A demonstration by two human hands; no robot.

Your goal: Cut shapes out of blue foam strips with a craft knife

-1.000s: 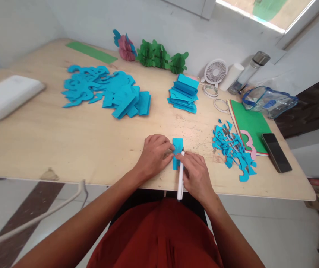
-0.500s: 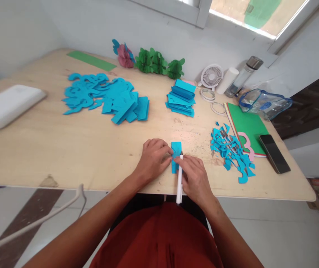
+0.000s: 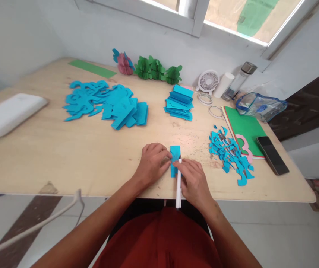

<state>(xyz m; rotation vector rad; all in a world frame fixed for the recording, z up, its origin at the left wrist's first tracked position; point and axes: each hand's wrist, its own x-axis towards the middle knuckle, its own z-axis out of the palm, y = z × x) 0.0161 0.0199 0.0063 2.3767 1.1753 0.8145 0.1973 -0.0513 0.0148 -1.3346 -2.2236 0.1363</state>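
A small blue folded paper piece (image 3: 175, 150) lies on the table close to its front edge. From the left side, my left hand (image 3: 154, 162) has its fingers curled, with thumb and fingertips on the paper's left edge. My right hand (image 3: 194, 179) is closed on a white pen (image 3: 179, 188), its dark tip pointing away from me over the paper. The right fingertips also touch the paper, covering its lower right part. Whether the pen tip meets the paper I cannot tell.
Blue paper cutouts (image 3: 84, 98) spread at left, beside folded blue pieces (image 3: 126, 111). Another blue stack (image 3: 179, 102) sits ahead. Blue scraps (image 3: 226, 149), a green sheet (image 3: 250, 128) and a phone (image 3: 272, 155) are at right. A fan (image 3: 208, 81) and bottle (image 3: 237, 82) stand behind.
The camera view has tilted slightly upward, so the table appears lower. Both hands, the pen and the blue paper keep nearly the same places relative to each other.
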